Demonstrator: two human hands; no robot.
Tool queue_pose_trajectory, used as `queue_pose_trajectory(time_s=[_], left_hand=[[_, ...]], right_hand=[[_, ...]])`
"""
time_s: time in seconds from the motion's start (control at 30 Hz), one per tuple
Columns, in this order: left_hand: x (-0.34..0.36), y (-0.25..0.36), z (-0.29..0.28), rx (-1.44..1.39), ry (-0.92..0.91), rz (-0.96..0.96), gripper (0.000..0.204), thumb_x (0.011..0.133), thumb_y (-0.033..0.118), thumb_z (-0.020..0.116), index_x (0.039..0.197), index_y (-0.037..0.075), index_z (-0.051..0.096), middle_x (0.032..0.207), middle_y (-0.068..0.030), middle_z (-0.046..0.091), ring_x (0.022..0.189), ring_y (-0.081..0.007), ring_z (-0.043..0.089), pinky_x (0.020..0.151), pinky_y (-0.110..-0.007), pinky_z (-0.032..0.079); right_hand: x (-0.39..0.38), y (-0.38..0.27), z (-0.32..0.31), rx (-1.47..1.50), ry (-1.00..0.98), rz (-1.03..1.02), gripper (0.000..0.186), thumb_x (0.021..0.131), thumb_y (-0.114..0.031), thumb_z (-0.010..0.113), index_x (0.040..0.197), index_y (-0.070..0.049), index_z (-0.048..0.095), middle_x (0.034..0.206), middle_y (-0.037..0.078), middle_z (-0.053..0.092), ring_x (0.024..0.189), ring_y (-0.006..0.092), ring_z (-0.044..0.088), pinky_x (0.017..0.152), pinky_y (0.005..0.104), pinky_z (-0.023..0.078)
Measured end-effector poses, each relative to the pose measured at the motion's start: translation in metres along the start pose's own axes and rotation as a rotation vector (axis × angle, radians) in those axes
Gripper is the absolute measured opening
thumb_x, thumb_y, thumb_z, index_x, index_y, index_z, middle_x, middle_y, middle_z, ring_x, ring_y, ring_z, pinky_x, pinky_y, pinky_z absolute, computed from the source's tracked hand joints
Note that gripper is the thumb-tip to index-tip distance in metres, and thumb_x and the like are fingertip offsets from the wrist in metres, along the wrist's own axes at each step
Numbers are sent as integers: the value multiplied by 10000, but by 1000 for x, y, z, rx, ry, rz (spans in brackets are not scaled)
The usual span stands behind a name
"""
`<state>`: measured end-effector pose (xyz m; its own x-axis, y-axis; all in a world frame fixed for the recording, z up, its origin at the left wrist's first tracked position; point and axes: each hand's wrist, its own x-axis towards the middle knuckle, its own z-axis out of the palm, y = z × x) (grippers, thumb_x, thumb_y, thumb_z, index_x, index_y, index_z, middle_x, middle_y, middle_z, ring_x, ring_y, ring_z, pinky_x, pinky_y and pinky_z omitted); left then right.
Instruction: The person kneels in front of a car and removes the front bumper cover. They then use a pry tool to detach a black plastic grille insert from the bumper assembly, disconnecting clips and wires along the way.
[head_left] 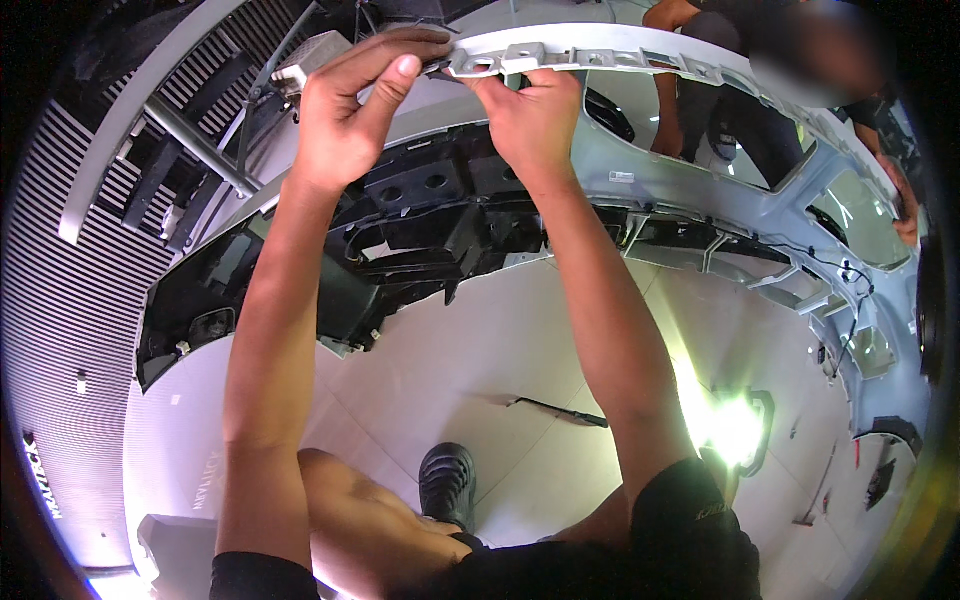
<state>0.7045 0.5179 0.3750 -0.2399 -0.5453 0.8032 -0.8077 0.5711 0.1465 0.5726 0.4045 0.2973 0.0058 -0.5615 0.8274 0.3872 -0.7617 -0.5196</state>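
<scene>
A large car bumper cover (620,180), pale grey-blue on its inner side, curves across the upper half of the head view with a slotted white flange along its top edge. My left hand (350,115) is at the flange's left end, fingers bent over the edge and thumb raised beside a small dark piece (436,68). What lies under those fingers is partly hidden. Further right, my right hand (535,115) grips the flange from below, its fingertips hidden behind the edge. Black inner structure (440,185) of the bumper hangs below both hands.
At the upper right another person's hand (905,200) touches the bumper's far end. A bright work lamp (740,430) shines on the floor. Nearby lie a thin black bar (560,410) and a long tool with a red end (805,520). Metal stand bars (200,145) rise at left.
</scene>
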Motion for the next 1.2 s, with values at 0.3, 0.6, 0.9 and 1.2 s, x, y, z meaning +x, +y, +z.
queue_pose_trajectory(time_s=[0.3, 0.6, 0.9, 1.2], left_hand=[[25, 53, 7, 438, -44, -188, 289, 1048, 266, 558, 1051, 1, 675, 920, -162, 621, 859, -357, 614, 816, -408, 486], [29, 36, 47, 761, 158, -86, 390, 994, 411, 617, 908, 31, 637, 843, -168, 626, 823, -388, 622, 713, -477, 487], [28, 43, 47, 837, 47, -147, 675, 840, 693, 670, 809, 20, 644, 763, -117, 613, 793, -331, 663, 659, -442, 534], [33, 60, 43, 872, -64, -307, 684, 876, 718, 617, 970, 47, 704, 898, -136, 681, 819, -363, 689, 715, -464, 550]], right_hand=[[4, 8, -1, -91, 4, -112, 192, 808, -80, 803, 993, -38, 772, 931, 84, 768, 867, 210, 706, 807, 349, 536], [11, 8, 2, -123, 106, -199, 193, 746, -122, 804, 924, -76, 747, 918, 136, 744, 885, 371, 710, 816, 449, 551], [11, 9, -3, -93, 85, -200, 146, 751, -106, 779, 883, -54, 742, 876, 147, 736, 840, 372, 712, 779, 452, 558], [5, 6, -17, -300, -83, -104, 320, 779, -189, 773, 1077, -95, 706, 1190, 192, 658, 1154, 438, 575, 1013, 564, 420]])
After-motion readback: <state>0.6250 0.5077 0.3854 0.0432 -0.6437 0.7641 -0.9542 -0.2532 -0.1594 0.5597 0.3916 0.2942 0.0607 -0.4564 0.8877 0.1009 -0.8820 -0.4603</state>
